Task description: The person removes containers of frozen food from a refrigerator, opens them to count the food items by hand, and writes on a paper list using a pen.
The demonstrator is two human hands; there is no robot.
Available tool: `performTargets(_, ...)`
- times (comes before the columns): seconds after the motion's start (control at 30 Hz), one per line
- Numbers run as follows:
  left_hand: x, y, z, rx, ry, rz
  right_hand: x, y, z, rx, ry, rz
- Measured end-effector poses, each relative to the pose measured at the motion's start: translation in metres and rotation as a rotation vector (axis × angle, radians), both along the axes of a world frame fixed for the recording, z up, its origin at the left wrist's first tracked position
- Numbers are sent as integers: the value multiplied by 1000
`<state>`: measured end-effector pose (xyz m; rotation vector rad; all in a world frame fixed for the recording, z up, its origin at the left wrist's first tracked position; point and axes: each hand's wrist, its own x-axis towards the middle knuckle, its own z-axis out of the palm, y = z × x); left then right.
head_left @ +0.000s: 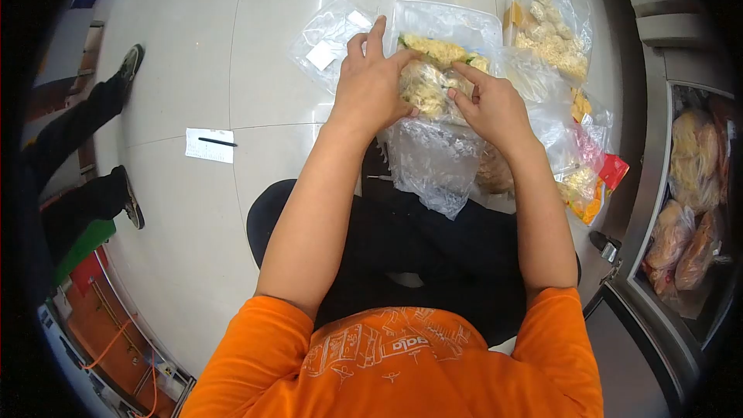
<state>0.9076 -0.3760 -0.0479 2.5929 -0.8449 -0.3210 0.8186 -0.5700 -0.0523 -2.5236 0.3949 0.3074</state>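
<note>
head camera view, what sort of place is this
Probably a food storage area of a kitchen or shop, though I can't tell which: a metal-framed cabinet, perhaps a fridge or freezer, holds bagged packages at right, and bags of food lie on the tiled floor.

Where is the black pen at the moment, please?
In the head view, the black pen is on the left side, lying across the upper part of the white paper on the tiled floor, left of the left hand.

a pen [217,142] crosses the right edge of white paper [205,152]; dark shoes [132,200] stand near the floor's [178,240] left edge.
</note>
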Motion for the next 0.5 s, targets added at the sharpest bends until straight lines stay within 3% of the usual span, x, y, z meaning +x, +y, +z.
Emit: performTargets(0.5, -8, 2, -19, -43, -51, 78, -2, -5, -11, 105, -87, -48)
